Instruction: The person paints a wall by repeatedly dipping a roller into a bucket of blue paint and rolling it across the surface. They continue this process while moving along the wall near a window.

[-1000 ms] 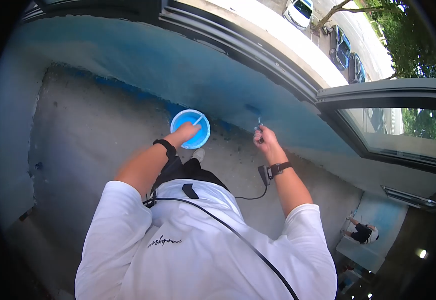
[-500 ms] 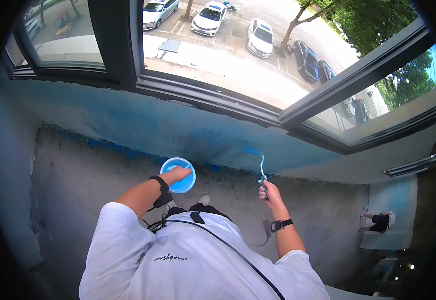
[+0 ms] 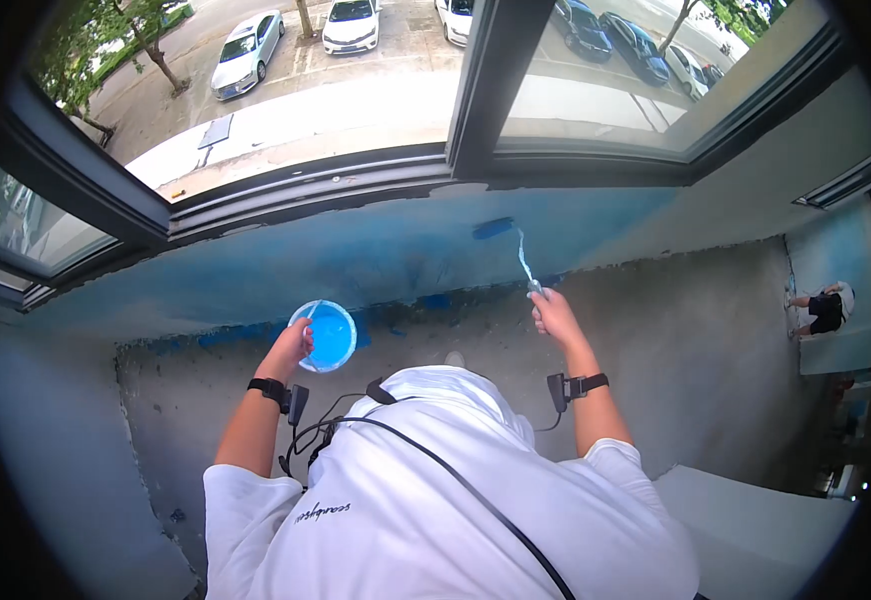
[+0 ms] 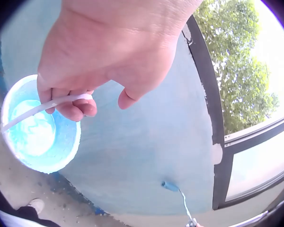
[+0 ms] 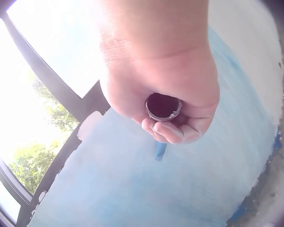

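My left hand (image 3: 296,345) holds the white handle (image 4: 52,104) of a bucket (image 3: 352,345) of light blue paint; in the left wrist view the fingers curl round the handle and the thumb stands apart. My right hand (image 3: 559,318) grips the handle of a paint roller (image 3: 494,228), whose blue head lies against the wall (image 3: 396,245) below the window. In the right wrist view the handle's round hollow end (image 5: 163,106) shows inside the curled fingers of the hand (image 5: 165,90), with a bit of the blue roller head (image 5: 160,151) beyond.
Above the painted wall runs a dark window frame (image 3: 306,195), with parked cars and trees outside. Concrete floor (image 3: 436,420) with blue paint marks lies along the wall's foot. Another person (image 3: 828,308) is at the far right. Cables cross my white shirt.
The view has swung round to the right. The roller head has moved along the wall away from the bucket, and my left hand has shifted to the bucket's left side.
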A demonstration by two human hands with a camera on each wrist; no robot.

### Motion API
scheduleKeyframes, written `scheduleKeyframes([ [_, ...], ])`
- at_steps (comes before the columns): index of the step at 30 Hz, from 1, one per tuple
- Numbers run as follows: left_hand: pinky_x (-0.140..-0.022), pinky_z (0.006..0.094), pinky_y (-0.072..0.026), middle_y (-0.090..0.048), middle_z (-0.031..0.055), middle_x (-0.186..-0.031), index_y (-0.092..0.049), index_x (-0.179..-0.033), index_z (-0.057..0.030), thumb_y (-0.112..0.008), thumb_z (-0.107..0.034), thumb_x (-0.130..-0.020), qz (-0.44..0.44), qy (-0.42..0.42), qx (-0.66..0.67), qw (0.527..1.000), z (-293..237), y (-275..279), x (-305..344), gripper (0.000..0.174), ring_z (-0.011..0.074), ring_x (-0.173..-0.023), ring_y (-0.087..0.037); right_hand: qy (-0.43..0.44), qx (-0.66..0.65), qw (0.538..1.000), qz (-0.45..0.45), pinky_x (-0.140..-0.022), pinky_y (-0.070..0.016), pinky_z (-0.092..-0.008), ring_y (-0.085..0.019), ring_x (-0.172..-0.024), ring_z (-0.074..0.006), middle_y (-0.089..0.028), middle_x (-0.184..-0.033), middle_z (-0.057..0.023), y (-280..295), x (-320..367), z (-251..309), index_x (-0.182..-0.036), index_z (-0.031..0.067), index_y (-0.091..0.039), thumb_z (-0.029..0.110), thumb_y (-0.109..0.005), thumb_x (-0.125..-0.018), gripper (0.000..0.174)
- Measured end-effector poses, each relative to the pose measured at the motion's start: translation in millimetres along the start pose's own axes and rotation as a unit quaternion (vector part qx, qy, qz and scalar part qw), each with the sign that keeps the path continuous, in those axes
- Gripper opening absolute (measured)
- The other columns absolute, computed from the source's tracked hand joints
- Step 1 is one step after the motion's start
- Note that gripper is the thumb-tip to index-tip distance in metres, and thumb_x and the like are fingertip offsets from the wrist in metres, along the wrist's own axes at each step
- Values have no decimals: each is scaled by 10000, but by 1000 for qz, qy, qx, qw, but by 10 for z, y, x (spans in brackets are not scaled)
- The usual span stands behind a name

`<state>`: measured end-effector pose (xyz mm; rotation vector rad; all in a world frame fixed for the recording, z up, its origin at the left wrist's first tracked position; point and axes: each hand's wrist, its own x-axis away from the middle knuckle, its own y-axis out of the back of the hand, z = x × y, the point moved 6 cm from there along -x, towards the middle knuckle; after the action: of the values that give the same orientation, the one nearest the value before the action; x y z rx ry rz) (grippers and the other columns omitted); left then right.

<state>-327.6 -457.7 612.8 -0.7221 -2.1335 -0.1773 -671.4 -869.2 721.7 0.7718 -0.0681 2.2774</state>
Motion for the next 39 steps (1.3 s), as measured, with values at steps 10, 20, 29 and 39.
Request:
scheduleKeyframes([
  [10, -650, 289, -436, -503, -2, -692, -522, -787, -116, -575, -328, -909, -108, 16, 178, 978, 181, -156, 657, 250, 150, -650, -507, -106, -145, 983, 33, -429, -340, -232, -409, -488, -69, -458, -659, 4, -81, -1022, -738, -1043, 22, -522, 271, -491, -1007, 254],
  [20, -828, 383, -437, -530, 13, -702, -512, -759, -87, -554, -421, -872, -217, 38, 333, 917, 172, -53, 1126, 355, 191, -723, -526, -56, -152, 984, 72, -438, -366, -262, -443, -490, -80, -475, -633, 10, 664, -601, -635, -976, 62, -529, 282, -523, -996, 220],
  [29, -860, 381, -423, -541, 17, -790, -500, -815, -91, -537, -395, -886, -188, 59, 336, 921, 319, 260, 1020, 314, 185, -794, -520, 22, 1, 999, -32, -377, -347, -292, -442, -429, -107, -465, -597, -10, 226, -1026, -1028, -936, 59, -494, 250, -520, -995, 202],
  [39, -834, 371, -433, -540, 34, -770, -510, -781, -90, -554, -393, -870, -214, 73, 317, 921, 114, 91, 991, 318, 187, -768, -527, -19, -67, 998, -9, -459, -407, -326, -525, -503, -141, -551, -654, -62, 798, -635, -797, -942, 22, -552, 260, -548, -982, 242],
])
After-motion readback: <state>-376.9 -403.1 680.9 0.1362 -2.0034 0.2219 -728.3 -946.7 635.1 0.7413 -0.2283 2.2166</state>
